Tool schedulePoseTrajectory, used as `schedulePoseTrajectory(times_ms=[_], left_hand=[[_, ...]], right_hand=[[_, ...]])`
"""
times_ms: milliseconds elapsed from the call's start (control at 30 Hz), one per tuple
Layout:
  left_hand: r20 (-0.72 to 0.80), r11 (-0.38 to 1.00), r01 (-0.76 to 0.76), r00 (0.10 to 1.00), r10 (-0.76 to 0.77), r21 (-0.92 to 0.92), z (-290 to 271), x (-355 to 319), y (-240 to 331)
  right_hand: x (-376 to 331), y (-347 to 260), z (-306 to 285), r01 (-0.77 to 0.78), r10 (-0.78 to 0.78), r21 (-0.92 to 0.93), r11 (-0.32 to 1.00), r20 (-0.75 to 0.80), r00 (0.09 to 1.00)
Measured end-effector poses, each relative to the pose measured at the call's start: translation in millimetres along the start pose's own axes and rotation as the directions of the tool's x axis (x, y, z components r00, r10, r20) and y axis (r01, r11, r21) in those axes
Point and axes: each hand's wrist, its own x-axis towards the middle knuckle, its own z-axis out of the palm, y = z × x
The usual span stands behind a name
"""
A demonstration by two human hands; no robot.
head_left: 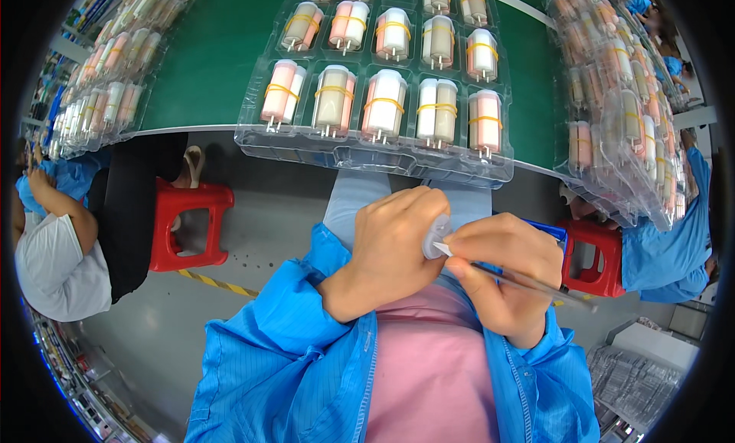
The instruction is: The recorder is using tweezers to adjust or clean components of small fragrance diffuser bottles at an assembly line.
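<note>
My left hand (pixel 394 240) is closed around a small greyish, translucent round part (pixel 435 238), and its fingers hide most of it. My right hand (pixel 509 263) pinches a thin, dark, stick-like tool (pixel 524 283) whose far end points to the lower right. A pointed white tip (pixel 442 248) reaches from the right fingertips to the face of the round part; whether it belongs to the tool I cannot tell. Both hands are in front of my body, nearer me than a clear plastic tray (pixel 367 161) with several white, pink and grey cylinder bundles (pixel 384 105) in yellow bands.
The tray overhangs the near edge of a green table (pixel 203 68). More loaded trays stand left (pixel 115 99) and right (pixel 624 122). Red stools (pixel 187 223) (pixel 593 252) stand either side below. People sit at both sides, one in a white sleeve (pixel 57 252), another in blue (pixel 666 252).
</note>
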Motion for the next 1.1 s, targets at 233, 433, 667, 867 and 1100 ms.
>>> schedulePoseTrajectory(times_ms=[233,433,667,867,1100], left_hand=[[-0.046,0.997,-0.027,0.998,0.031,0.075,0.8,0.4,-2.1],[0.11,0.904,0.225,0.974,-0.198,-0.362,-4.5,1.7,9.0],[0.132,0.84,0.265,0.964,-0.229,-0.473,-2.1,-1.2,10.1],[0.125,0.863,0.233,0.972,-0.197,-0.448,-3.4,-3.2,7.6],[0.04,0.94,0.127,0.992,-0.12,-0.315,-0.3,-0.4,7.3]], right_hand=[[-0.6,-4.9,3.4,0.142,-0.14,-0.17,0.975,0.027,0.99],[-12.2,8.2,-2.5,-0.086,0.131,0.279,0.957,-0.148,0.98],[-11.7,10.7,1.7,-0.085,0.143,0.321,0.943,-0.164,0.976],[-9.7,13.3,3.7,-0.078,0.131,0.315,0.946,-0.15,0.98],[-9.5,17.2,2.7,-0.07,0.118,0.305,0.95,-0.141,0.983]])
